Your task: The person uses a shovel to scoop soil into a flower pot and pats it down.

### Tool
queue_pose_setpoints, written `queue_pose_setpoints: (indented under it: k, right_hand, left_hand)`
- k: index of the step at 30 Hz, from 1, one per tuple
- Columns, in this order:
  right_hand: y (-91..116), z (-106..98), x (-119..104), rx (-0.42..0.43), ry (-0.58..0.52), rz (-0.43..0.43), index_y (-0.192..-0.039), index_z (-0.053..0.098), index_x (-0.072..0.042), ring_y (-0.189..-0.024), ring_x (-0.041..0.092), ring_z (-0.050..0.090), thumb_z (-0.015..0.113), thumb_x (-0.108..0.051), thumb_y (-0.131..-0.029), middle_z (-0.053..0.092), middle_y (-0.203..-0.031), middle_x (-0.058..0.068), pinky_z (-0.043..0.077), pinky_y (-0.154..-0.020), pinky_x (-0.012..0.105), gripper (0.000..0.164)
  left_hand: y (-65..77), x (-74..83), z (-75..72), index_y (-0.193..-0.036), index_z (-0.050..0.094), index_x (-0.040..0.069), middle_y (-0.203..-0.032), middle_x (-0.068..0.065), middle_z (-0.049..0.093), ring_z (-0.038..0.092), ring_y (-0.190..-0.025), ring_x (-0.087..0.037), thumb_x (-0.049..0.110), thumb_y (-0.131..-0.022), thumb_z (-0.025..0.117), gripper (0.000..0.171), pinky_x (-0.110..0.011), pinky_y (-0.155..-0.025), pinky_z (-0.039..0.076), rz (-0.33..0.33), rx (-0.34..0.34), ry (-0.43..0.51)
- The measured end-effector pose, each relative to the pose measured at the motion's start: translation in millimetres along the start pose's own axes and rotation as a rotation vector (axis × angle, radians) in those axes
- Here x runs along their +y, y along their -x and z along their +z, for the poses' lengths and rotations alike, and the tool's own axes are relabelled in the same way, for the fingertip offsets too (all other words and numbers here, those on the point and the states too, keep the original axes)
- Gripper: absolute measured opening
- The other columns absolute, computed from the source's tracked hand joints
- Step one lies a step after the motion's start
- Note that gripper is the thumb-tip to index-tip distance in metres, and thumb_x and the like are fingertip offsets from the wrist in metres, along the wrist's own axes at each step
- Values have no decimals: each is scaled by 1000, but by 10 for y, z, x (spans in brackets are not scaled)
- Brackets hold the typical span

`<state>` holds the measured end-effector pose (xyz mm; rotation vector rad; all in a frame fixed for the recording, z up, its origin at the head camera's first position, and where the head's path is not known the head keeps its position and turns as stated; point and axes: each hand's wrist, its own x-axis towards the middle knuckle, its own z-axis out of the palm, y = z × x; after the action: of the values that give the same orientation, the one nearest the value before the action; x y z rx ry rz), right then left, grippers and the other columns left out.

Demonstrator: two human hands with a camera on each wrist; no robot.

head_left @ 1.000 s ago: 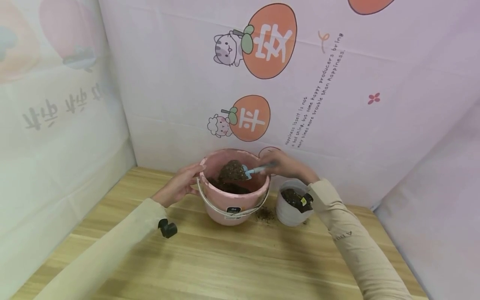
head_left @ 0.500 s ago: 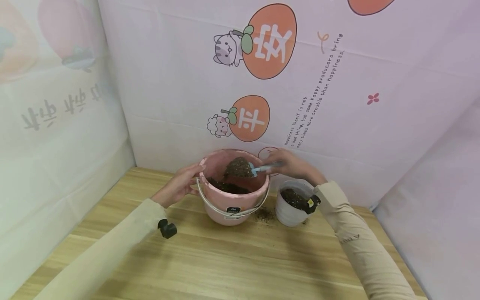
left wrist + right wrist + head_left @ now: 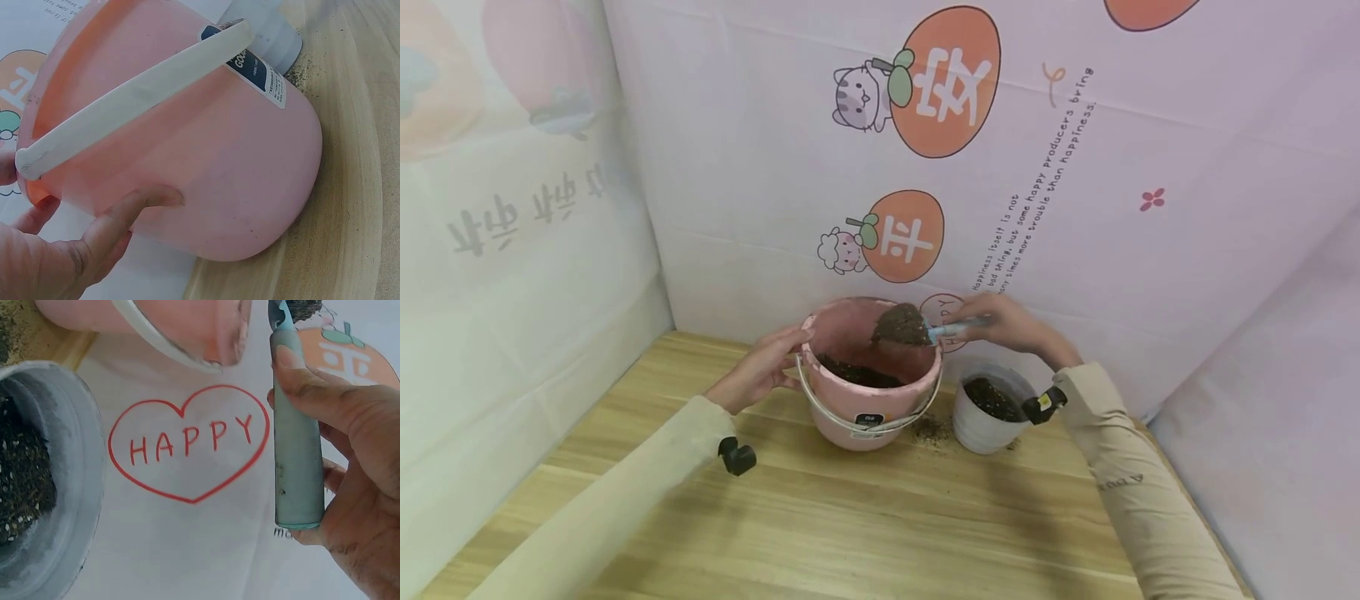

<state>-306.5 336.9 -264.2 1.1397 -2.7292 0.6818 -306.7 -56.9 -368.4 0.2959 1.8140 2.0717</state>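
Observation:
A pink bucket with a white handle stands on the table, dark soil at its bottom. My left hand grips it at the left, fingers at the rim and thumb along the outer wall. In my right hand is a small trowel, held by its pale blue-green handle. Its blade carries a heaped mound of soil above the right part of the bucket's mouth. Right of the bucket stands a whitish pot, partly filled with soil, below my right wrist.
Loose soil is scattered on the wooden table between bucket and pot. A printed white cloth rises close behind both, with more cloth at either side. Small black devices sit on the wrists.
My right hand has moved right and slightly up, bringing the loaded trowel from the middle of the bucket toward its right rim. My left hand stays on the bucket.

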Motion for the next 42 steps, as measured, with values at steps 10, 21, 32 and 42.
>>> queue_pose_setpoints:
  k: [10,21,32,42]
  right_hand:
    - [214,-214,87,6,23,165,-117,78,-2,-120,41,62,79,-5,-90,70,-127,24,47,-107,64,27]
    - [414,-345,146,12,21,190,-114,76,3,-115,42,63,77,-5,-92,72,-120,23,49,-102,66,24]
    - [682,-446,243,28,8,245,-113,77,2,-115,40,62,76,-2,-92,72,-119,22,52,-99,64,21]
    - [1022,-415,431,52,24,265,-110,78,2,-104,12,63,77,-1,-91,75,-113,18,54,-88,33,20]
  left_hand:
    - [10,3,2,-165,29,7,-92,6,55,61,-114,-21,30,-111,50,63,-37,-80,62,-1,5,12]
    - [-2,12,-32,-165,30,7,-103,2,57,61,-109,-18,31,-111,49,61,-39,-80,63,15,-1,3]
    - [-13,1,-21,-165,29,9,-101,3,56,58,-118,-24,32,-110,50,63,-37,-82,62,18,-4,9]
    - [3,-13,-23,-166,26,9,-164,-22,34,40,-147,-45,30,-111,48,63,-37,-81,62,15,-28,14]
